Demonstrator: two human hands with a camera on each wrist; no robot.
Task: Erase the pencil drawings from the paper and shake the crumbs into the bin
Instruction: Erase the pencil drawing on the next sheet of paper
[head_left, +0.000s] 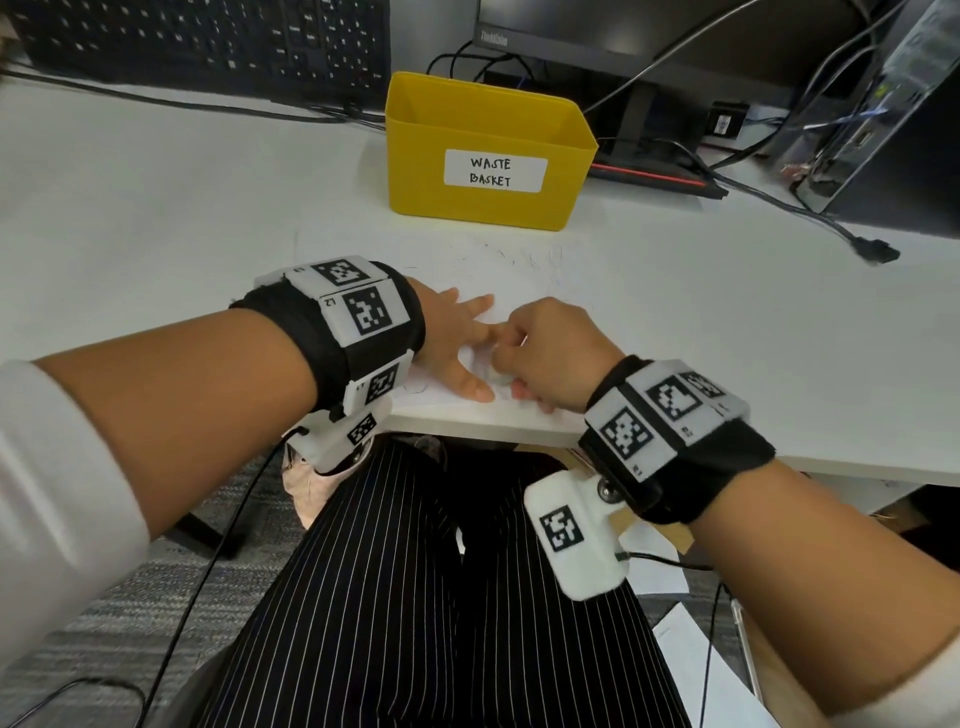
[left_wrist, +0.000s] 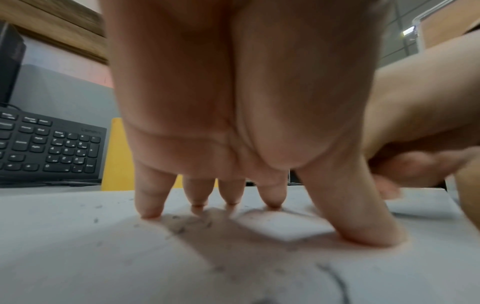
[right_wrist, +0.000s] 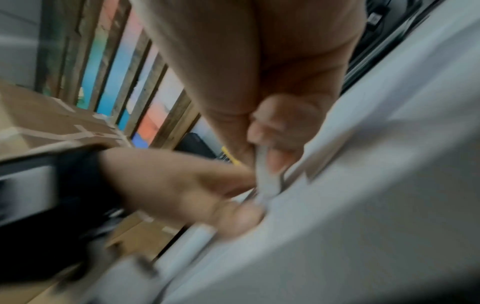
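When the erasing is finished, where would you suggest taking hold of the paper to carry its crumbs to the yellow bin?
Probably by its two side edges, one hand each, coming in low from left and right. The paper lies flat with loose crumbs on top, so lifting both sides into a shallow trough should keep them in until it reaches the bin.

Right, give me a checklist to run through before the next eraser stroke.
1. Left hand pressing the paper flat, fingers spread: ok.
2. Right hand gripping the eraser: ok.
3. Pencil marks left on the paper: not ok, a line remains.
4. Crumbs staying on the sheet: ok by the fingers; elsewhere cannot tell.
5. Yellow bin upright beyond the paper: ok.
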